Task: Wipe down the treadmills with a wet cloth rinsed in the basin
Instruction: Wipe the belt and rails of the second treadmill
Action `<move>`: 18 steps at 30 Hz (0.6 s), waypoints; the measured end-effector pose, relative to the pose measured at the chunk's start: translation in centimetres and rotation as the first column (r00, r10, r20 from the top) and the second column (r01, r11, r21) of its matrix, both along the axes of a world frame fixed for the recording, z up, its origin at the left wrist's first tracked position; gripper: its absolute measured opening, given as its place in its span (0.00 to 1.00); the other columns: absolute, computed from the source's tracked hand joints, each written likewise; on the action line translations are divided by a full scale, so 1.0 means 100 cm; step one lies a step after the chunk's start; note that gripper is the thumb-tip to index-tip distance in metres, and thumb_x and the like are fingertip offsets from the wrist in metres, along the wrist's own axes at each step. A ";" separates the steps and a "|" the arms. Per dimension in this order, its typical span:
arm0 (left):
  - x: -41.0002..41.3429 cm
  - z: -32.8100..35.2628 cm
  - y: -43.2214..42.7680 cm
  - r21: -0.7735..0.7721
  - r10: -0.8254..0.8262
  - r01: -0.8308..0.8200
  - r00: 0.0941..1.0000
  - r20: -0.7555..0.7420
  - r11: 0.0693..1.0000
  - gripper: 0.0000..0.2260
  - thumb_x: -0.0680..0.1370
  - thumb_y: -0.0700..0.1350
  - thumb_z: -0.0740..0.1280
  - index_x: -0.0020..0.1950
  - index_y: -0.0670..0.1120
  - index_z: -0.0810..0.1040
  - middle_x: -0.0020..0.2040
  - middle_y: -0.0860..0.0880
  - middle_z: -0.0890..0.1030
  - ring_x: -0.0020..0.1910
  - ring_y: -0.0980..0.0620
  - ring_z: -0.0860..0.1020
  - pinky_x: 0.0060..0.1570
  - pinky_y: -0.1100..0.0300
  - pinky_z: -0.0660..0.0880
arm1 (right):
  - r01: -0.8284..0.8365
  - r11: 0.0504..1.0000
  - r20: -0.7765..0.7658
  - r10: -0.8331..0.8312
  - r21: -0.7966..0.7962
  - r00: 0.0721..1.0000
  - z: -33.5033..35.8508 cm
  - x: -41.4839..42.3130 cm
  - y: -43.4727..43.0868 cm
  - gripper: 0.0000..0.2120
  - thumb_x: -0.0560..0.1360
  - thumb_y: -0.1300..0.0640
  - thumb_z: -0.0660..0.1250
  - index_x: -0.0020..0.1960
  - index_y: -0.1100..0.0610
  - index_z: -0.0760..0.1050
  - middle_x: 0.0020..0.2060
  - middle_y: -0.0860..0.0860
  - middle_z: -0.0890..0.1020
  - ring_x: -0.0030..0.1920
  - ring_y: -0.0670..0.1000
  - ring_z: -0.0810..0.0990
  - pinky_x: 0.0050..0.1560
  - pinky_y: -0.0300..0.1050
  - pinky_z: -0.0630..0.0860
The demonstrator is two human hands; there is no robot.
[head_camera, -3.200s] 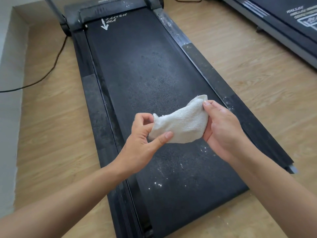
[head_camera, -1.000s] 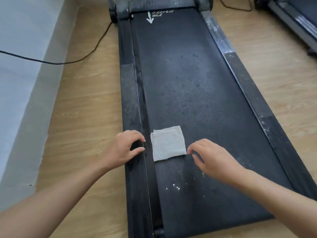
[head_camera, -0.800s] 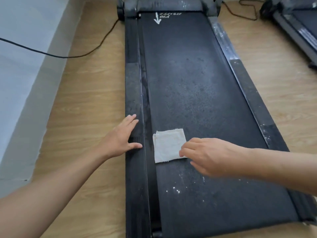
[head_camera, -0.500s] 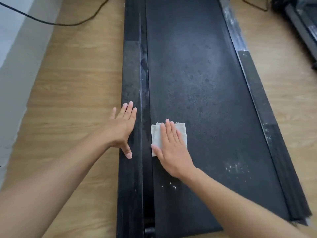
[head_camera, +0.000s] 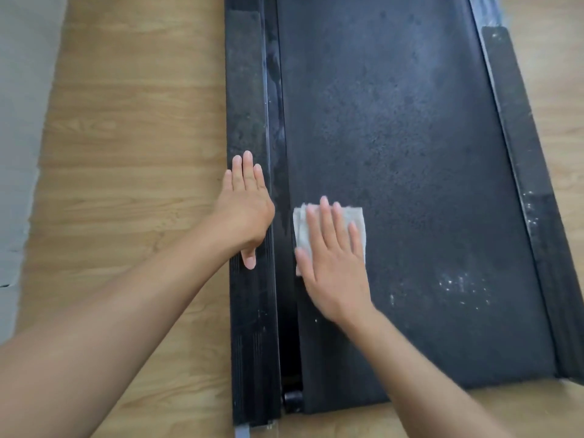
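A folded white cloth [head_camera: 357, 220] lies flat on the black treadmill belt [head_camera: 410, 153], near the belt's left edge. My right hand [head_camera: 331, 260] presses on the cloth with straight, spread fingers and covers most of it. My left hand [head_camera: 248, 210] rests flat on the treadmill's left side rail [head_camera: 245, 90], fingers straight and pointing up the rail. The belt looks dusty, with white specks [head_camera: 458, 286] to the right of the cloth.
The treadmill's right side rail [head_camera: 521, 137] runs along the far side of the belt. Light wood flooring [head_camera: 126, 153] surrounds the machine. A grey wall base [head_camera: 19, 121] borders the floor at the left. The belt's rear end [head_camera: 410, 393] lies close to me.
I held the cloth in both hands, then laid it on the belt. My right hand went flat onto it and my left hand flattened on the left rail. The view moved closer.
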State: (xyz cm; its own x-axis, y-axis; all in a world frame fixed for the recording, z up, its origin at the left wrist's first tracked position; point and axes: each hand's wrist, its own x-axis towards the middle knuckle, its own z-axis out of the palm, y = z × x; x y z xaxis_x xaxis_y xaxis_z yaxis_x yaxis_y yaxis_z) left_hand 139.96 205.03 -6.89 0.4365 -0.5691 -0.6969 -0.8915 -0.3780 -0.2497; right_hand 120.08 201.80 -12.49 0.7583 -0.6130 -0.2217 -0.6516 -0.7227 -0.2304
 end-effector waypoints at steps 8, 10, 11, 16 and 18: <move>-0.003 0.001 0.001 -0.025 -0.008 0.009 1.000 0.007 1.000 0.77 0.56 0.57 0.86 0.75 0.26 0.29 0.74 0.22 0.29 0.78 0.24 0.35 0.80 0.37 0.45 | -0.051 0.998 -0.063 0.049 -0.031 0.997 -0.002 -0.079 0.083 0.30 0.88 0.44 0.47 0.86 0.54 0.50 0.86 0.53 0.48 0.85 0.56 0.49 0.82 0.58 0.50; 0.000 0.003 0.004 -0.056 -0.012 0.012 1.000 0.000 0.998 0.77 0.56 0.57 0.87 0.76 0.27 0.29 0.75 0.23 0.30 0.79 0.26 0.36 0.81 0.38 0.46 | 0.008 0.993 0.031 -0.005 -0.116 1.000 -0.007 -0.016 0.022 0.30 0.88 0.44 0.48 0.87 0.52 0.46 0.86 0.53 0.47 0.86 0.54 0.44 0.83 0.58 0.48; 0.001 0.005 0.005 -0.072 -0.011 0.010 1.000 -0.009 0.997 0.78 0.56 0.57 0.87 0.76 0.28 0.29 0.75 0.24 0.30 0.79 0.27 0.35 0.81 0.38 0.46 | 0.039 0.990 0.050 -0.033 -0.138 0.998 -0.009 0.015 -0.006 0.30 0.88 0.44 0.47 0.87 0.51 0.46 0.86 0.53 0.48 0.86 0.54 0.44 0.84 0.58 0.48; 0.007 0.016 0.016 -0.123 -0.009 0.003 0.999 -0.048 0.992 0.79 0.56 0.63 0.85 0.78 0.34 0.27 0.78 0.32 0.27 0.81 0.35 0.32 0.81 0.40 0.45 | 0.063 0.991 0.006 -0.063 -0.119 0.998 -0.005 0.048 -0.034 0.31 0.87 0.44 0.45 0.87 0.52 0.42 0.86 0.54 0.43 0.85 0.55 0.40 0.84 0.60 0.46; 0.010 0.020 0.019 -0.130 -0.016 0.007 0.998 -0.068 0.992 0.79 0.57 0.65 0.84 0.78 0.35 0.27 0.78 0.34 0.26 0.81 0.37 0.32 0.81 0.40 0.44 | 0.036 0.998 0.018 -0.035 -0.045 0.999 0.001 -0.015 0.031 0.32 0.88 0.45 0.47 0.87 0.53 0.41 0.86 0.54 0.42 0.85 0.55 0.39 0.84 0.60 0.46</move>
State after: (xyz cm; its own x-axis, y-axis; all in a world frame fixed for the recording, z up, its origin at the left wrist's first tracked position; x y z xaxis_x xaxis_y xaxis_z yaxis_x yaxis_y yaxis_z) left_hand 140.99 206.93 -4.89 0.3830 -0.6610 -0.6452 -0.9093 -0.3928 -0.1373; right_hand 118.62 204.88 -12.40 0.7393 -0.6487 -0.1805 -0.6733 -0.7091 -0.2092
